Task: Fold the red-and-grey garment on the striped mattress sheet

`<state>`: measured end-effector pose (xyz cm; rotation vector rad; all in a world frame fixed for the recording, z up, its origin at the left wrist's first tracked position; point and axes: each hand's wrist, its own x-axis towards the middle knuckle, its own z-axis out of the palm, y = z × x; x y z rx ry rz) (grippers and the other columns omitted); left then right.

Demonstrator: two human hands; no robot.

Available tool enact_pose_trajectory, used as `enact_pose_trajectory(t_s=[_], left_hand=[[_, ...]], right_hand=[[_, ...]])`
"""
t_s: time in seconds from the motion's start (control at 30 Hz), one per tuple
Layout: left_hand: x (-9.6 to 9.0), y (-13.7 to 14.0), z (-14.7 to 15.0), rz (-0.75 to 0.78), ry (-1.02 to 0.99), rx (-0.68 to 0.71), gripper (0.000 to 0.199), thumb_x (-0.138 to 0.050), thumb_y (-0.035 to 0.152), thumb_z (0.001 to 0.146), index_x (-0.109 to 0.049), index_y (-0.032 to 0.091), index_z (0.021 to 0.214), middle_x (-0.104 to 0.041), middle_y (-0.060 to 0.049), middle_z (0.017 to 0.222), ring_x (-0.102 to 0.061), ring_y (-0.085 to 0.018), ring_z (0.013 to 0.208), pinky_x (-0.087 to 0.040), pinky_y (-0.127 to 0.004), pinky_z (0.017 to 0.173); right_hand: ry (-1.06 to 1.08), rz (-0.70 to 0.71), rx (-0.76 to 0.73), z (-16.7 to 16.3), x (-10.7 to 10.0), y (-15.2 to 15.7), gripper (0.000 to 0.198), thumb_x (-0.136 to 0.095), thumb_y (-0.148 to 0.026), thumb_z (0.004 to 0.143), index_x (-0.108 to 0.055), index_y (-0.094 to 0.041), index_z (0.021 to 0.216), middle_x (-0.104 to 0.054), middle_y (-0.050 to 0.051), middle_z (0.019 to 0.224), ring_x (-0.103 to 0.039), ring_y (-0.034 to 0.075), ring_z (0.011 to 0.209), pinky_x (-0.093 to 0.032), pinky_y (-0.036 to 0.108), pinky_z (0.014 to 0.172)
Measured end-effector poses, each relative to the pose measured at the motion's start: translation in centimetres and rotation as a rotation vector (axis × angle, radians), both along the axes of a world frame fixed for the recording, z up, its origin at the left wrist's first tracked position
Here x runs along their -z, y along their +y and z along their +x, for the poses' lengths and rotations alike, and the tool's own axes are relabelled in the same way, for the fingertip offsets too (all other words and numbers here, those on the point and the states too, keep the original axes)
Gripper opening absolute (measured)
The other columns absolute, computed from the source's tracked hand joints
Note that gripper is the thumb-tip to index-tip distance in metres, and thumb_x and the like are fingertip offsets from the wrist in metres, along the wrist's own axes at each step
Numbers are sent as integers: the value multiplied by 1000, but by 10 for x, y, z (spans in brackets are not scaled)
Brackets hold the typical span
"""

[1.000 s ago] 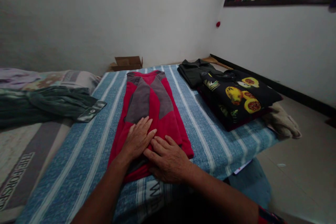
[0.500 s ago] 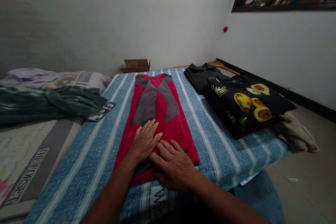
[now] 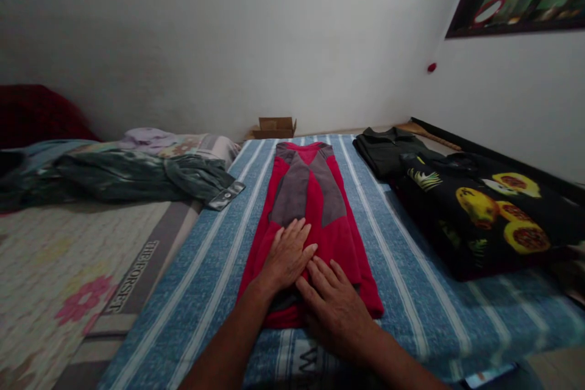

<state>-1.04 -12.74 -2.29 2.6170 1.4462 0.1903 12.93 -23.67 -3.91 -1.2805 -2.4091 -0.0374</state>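
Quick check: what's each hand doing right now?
Left hand: open, flat on the red garment.
Right hand: open, flat on its near end.

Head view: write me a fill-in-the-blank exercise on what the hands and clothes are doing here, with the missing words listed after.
1. Both hands, the left hand and the right hand, lie flat on the near end of the folded ____ garment.
2. That garment lies on a blue ____ cloth.
3. The black shirt to its right is printed with ____.
4. A small cardboard ____ sits by the far wall.

Missing words: red; striped; fruit; box
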Motion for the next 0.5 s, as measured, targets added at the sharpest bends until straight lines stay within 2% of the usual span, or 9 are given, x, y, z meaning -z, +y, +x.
enact_pose_trajectory(t_s=[0.3, 0.5], left_hand=[[-3, -2, -4, -41, -97, -2, 49, -41, 36, 91, -44, 14, 134, -38, -13, 145, -28, -24, 137, -23, -49, 111], [-2, 0, -11, 40, -299, 16, 40, -42, 34, 89, -58, 14, 120, -53, -12, 133, -44, -22, 127, -34, -45, 107]], right_hand=[[-66, 146, 81, -19, 13, 0, 42, -48, -17, 86, -48, -12, 128, -50, 22, 131, -43, 36, 125, -42, 56, 93], [-99, 83, 132, -26, 3, 0, 40, -41, -20, 92, -45, -14, 131, -50, 24, 131, -44, 36, 124, -42, 59, 91]])
